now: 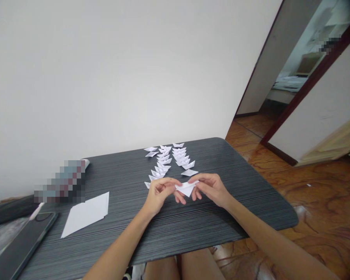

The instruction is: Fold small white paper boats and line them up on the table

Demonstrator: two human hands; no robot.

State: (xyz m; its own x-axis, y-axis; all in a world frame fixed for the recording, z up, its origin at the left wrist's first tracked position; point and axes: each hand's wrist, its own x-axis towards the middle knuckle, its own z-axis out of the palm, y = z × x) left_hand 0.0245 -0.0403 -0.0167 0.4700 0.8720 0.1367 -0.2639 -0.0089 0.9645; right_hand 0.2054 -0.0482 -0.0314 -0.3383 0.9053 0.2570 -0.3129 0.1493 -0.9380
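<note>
My left hand (160, 192) and my right hand (211, 188) meet over the middle of a dark striped table (192, 229). Between them they pinch a small folded piece of white paper (186, 188), each hand gripping one end with its fingertips. Just beyond my hands, several folded white paper pieces (170, 159) lie in two rows running toward the table's far edge.
A stack of white paper sheets (87, 214) lies on the table's left side. A dark flat device (20, 249) sits at the near left corner. A white wall stands behind the table. An open doorway (297, 74) and wooden floor lie to the right.
</note>
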